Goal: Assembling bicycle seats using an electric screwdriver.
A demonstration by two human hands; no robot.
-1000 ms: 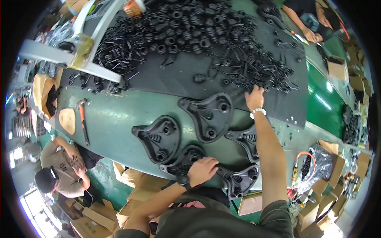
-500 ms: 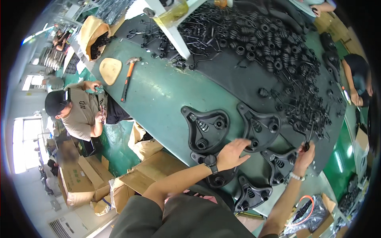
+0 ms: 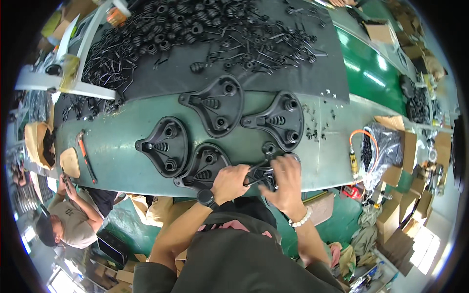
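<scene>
Near the table's front edge, both my hands work on a black bicycle saddle [image 3: 269, 148] that lies underside up. My left hand [image 3: 231, 182] is closed at its narrow end, where dark metal rods [image 3: 255, 175] show between the hands. My right hand [image 3: 285, 183] curls over the wide end, its thumb apart from the bent fingers; it covers much of the saddle. Just left of my left hand lies another upturned saddle [image 3: 209, 157]. Three more lie farther off: a left one [image 3: 166, 145], a far one [image 3: 218, 105] and a right one [image 3: 279, 120], with coil springs fitted.
Heaps of black springs and bent rods [image 3: 234, 41] cover the dark mat at the back. A hammer [image 3: 86, 158] lies left beside a tan pad [image 3: 70, 162]. Small black parts [image 3: 316, 124] are scattered right. A co-worker [image 3: 73, 215] sits at left; a lined carton [image 3: 386, 146] stands right.
My view has turned. My right hand has come from the parts pile, where it held a dark slim piece, to the near saddle. My left hand has gone from open to closed there.
</scene>
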